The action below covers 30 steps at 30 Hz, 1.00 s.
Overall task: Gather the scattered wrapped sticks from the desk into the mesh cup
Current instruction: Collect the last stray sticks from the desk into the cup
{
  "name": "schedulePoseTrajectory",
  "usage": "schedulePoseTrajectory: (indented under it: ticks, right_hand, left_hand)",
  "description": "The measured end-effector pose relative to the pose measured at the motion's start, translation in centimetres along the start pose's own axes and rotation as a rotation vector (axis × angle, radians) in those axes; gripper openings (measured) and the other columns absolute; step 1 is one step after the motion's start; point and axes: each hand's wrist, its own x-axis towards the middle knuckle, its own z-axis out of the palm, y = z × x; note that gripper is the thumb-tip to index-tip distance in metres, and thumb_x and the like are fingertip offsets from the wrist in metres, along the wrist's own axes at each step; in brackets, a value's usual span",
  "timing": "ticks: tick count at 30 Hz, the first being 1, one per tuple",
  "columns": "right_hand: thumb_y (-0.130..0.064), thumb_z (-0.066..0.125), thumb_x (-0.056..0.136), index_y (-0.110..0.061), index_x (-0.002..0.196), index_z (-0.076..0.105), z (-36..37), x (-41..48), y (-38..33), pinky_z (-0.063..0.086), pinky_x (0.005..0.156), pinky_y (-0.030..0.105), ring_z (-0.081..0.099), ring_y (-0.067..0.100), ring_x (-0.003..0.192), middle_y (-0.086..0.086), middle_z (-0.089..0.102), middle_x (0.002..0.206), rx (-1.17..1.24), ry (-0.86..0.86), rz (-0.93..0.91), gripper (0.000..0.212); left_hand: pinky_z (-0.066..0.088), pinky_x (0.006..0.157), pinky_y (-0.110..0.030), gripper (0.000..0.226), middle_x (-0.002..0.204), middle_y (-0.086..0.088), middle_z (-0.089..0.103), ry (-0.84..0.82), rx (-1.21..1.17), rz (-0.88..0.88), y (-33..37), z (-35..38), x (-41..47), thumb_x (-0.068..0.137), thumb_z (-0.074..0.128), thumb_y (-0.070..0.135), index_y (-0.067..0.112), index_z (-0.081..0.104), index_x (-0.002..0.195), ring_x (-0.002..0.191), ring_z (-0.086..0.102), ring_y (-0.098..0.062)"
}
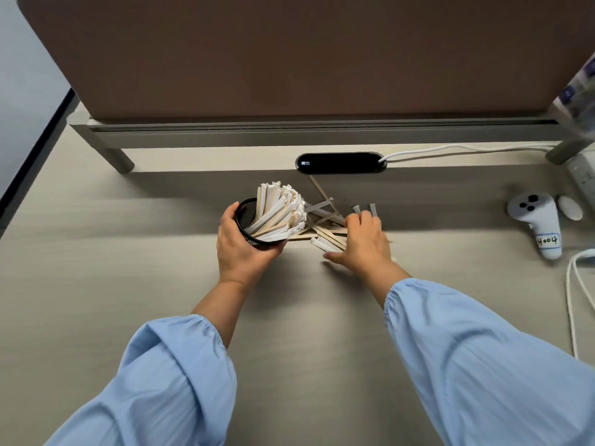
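My left hand (240,249) grips the black mesh cup (247,217), which is tilted to the right with its mouth toward the pile. A thick bunch of paper-wrapped sticks (280,210) fans out of the cup. Just right of it, several loose wrapped sticks (322,220) lie scattered on the desk. My right hand (365,244) lies palm down over the right part of that pile, fingers spread and fairly straight, covering some sticks. Two stick ends (365,208) poke out beyond its fingertips.
A brown partition on a grey rail (289,132) closes the back of the desk, with a black oval cable port (341,162) and white cable just behind the pile. A white game controller (537,223) and a white cord (571,304) lie at the right.
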Motion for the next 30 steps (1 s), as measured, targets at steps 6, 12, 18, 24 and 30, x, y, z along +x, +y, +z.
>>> schedulePoseTrajectory:
  ticks: [6,12,18,24,30]
  right_hand:
    - [-0.071,0.076,0.046,-0.004,0.142,0.021,0.1,1.1,1.0,0.024,0.113,0.044,0.028,0.036,0.136,0.019,0.032,0.145,0.016,-0.142,0.249,0.130]
    - [-0.052,0.075,0.067,-0.006,0.136,0.034,0.9,0.9,-1.1,0.036,0.104,0.037,0.038,0.031,0.124,0.012,0.040,0.135,0.040,-0.118,0.057,0.093]
    - [-0.014,0.056,0.089,-0.003,0.121,0.049,0.7,1.3,-2.7,0.044,0.090,0.036,0.051,0.036,0.117,0.016,0.055,0.127,0.084,-0.240,0.069,0.035]
    - [-0.008,0.049,0.088,-0.008,0.118,0.059,1.1,0.8,-3.7,0.042,0.079,0.029,0.057,0.032,0.115,0.011,0.060,0.126,0.045,-0.352,0.180,0.031]
    - [-0.007,0.039,0.092,-0.005,0.126,0.049,1.2,-0.6,-3.6,0.044,0.093,0.036,0.051,0.035,0.121,0.015,0.053,0.131,0.044,-0.305,0.146,0.035]
  left_hand:
    - [0.041,0.101,-0.044,0.104,0.125,-0.008,0.051,0.005,0.012,-0.006,0.1,0.2,0.3,0.044,0.073,0.055,0.014,0.033,0.131,0.116,0.050,-0.024]
    - [0.042,0.100,-0.043,0.102,0.125,-0.008,0.052,0.019,0.010,-0.012,-0.2,0.1,0.6,0.045,0.074,0.052,0.014,0.033,0.130,0.115,0.051,-0.023]
    - [0.042,0.099,-0.044,0.101,0.125,-0.007,0.053,0.054,0.012,-0.031,-1.1,-0.5,0.8,0.045,0.077,0.051,0.018,0.032,0.129,0.115,0.051,-0.022]
    - [0.042,0.100,-0.043,0.099,0.124,-0.005,0.053,0.063,0.012,-0.043,-1.4,-1.2,0.1,0.045,0.076,0.050,0.019,0.033,0.128,0.114,0.051,-0.021]
    - [0.043,0.099,-0.044,0.098,0.124,-0.005,0.053,0.069,0.022,-0.037,-1.6,-2.3,-1.0,0.045,0.078,0.049,0.019,0.033,0.128,0.114,0.052,-0.022]
